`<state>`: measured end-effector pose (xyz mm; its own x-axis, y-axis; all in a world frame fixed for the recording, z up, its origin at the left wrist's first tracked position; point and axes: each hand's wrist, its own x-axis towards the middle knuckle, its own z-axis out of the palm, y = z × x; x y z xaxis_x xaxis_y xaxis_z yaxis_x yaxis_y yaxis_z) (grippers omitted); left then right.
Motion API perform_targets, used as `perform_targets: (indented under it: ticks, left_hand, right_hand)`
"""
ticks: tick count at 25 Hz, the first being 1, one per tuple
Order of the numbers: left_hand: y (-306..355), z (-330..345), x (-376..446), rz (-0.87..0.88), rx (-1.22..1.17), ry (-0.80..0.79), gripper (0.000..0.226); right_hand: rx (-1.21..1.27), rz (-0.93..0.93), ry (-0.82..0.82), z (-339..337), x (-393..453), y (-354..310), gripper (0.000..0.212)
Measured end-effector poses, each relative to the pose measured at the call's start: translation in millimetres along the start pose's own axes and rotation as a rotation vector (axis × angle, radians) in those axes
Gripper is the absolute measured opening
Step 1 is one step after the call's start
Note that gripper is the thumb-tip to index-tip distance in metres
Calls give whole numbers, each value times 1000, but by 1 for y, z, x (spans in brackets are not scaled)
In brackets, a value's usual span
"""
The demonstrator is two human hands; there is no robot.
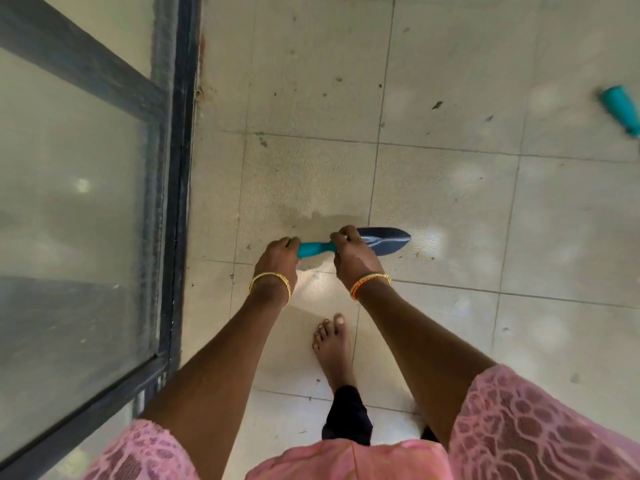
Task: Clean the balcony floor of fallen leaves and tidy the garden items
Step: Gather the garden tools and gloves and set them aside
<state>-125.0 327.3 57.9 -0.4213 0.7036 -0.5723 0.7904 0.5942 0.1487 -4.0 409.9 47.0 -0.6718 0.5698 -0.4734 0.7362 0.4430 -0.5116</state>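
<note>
Left hand (277, 258) clamped on trowel (349, 245) handle, right hand (349, 252) on neck. Risk: blade nicks fingers, or bare foot (332, 348) if dropped.

You cannot see the butt end of the trowel (349, 245): your left hand (277, 259) closes over it, and your right hand (351, 256) covers the neck where teal handle meets dark blade. The teal object (621, 112) at the right is blurred and cut by the frame's edge, so what it is stays unclear. The dark flecks (437, 105) on the floor tiles (450, 202) are too small to tell as leaves or dirt. Your bare foot (334, 351) disappears under dark fabric, and the other foot is hidden
</note>
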Motion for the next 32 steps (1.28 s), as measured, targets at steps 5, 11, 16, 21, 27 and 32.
perform_targets:
  ticks: [5,11,16,21,27,32]
  left_hand:
    - [57,-107,-89,-134,-242,7,39]
    - [118,-256,-203,-96,-453,-155,32]
    - [179,-328,-266,131,-414,-249,31]
    - [262,-334,-307,367,-270,-329,25]
    - [390,-254,-419,615,-96,-520,17]
    - [469,-164,-550,405,-432,-857,9]
  right_hand:
    - [229,315,270,-119,-92,-34,33]
    - [1198,923,326,-277,-215,-70,22]
    - [1731,856,580,-363,-315,-95,16]
    - [2064,890,983,-375,-425,-77,16]
    - [2320,890,1462,-320,-616,-26,14]
    - [2359,892,1819,-253,-780,-1,14]
